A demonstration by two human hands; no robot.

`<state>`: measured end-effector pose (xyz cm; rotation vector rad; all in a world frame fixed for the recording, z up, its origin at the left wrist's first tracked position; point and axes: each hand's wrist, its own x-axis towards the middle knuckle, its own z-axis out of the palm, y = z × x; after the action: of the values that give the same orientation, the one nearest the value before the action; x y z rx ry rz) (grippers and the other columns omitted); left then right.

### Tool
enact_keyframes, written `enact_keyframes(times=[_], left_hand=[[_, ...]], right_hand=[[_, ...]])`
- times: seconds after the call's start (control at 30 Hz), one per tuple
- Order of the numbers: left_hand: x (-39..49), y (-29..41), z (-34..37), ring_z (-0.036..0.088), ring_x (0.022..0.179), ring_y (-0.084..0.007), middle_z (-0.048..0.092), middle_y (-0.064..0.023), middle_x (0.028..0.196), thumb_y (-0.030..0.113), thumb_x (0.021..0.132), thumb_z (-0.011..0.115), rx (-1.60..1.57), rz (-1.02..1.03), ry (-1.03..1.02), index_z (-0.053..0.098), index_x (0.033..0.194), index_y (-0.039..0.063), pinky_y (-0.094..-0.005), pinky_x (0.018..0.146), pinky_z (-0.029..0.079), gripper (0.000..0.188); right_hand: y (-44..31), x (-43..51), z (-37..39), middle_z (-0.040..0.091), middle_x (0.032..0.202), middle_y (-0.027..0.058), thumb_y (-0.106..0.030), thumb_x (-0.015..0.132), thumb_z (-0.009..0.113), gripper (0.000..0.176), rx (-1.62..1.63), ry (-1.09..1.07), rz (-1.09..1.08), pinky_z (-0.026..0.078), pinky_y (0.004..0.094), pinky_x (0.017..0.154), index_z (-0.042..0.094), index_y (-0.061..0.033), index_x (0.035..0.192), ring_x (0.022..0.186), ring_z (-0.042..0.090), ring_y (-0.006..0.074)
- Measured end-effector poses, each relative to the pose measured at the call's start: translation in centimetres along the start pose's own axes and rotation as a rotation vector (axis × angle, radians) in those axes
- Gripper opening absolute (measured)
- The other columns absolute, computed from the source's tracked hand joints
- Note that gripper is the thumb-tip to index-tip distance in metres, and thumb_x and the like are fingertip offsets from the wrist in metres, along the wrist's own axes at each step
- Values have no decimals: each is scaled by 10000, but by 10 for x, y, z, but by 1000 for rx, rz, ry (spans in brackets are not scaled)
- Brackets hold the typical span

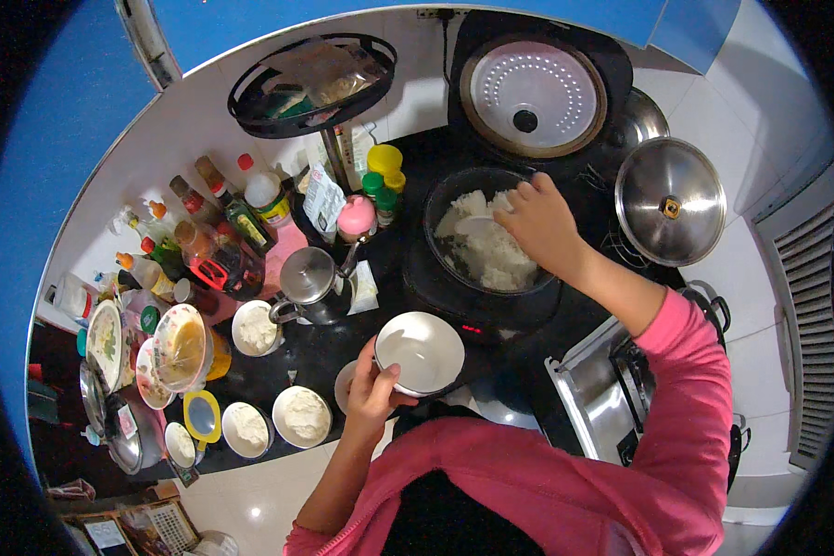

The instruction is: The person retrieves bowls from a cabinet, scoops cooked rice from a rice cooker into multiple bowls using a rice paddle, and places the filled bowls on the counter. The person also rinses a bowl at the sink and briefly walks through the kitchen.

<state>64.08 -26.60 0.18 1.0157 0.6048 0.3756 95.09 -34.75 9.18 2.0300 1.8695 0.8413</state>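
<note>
My left hand [375,389] grips a white bowl [420,354] by its side, thumb at the rim. The inside of the bowl is bare and its mouth tilts up towards me. Over the open rice cooker [432,243], my right hand [545,226] is closed on the handle of a pale rice paddle [474,224]. The blade rests against white cooked rice [493,257] in the pot; my fingers hide most of the handle. Behind the pot the cooker's lid [535,90] stands raised. Partly hidden by my left hand is another bowl [343,389].
White bowls [303,417] with white food line the counter to the left. A steel kettle [309,278], sauce bottles [219,260] and a covered bowl [181,347] crowd the left and back. On the right are a steel pot lid [671,201] and a gas stove [598,389].
</note>
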Motion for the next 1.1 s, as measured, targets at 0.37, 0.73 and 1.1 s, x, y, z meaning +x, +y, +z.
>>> enact_keyframes(times=[0.37, 0.73, 1.1], left_hand=[[6, -12, 18, 622, 830, -180, 552, -111, 1088, 124, 896, 494, 30, 4, 44, 312, 1359, 57, -242, 547, 551, 502], [8, -18, 16, 610, 842, -159, 552, -103, 1094, 153, 902, 508, 0, 9, 56, 336, 1350, 75, -235, 549, 544, 486], [8, -18, 16, 617, 819, -164, 548, -101, 1100, 151, 897, 514, 17, 15, 53, 342, 1344, 82, -243, 543, 550, 484]], right_hand=[[-13, 30, 53, 644, 789, 7, -174, 775, 558, 131, -49, -530, -119, 300, 383, 914, 677, -188, 829, 877, 569, 173], [-11, 11, 67, 658, 776, 25, -200, 746, 578, 170, 113, -682, -95, 308, 465, 908, 685, -196, 878, 802, 628, 203], [-10, 7, 58, 655, 845, -1, -206, 785, 559, 186, 604, -812, 23, 302, 476, 875, 673, -203, 932, 896, 599, 210]])
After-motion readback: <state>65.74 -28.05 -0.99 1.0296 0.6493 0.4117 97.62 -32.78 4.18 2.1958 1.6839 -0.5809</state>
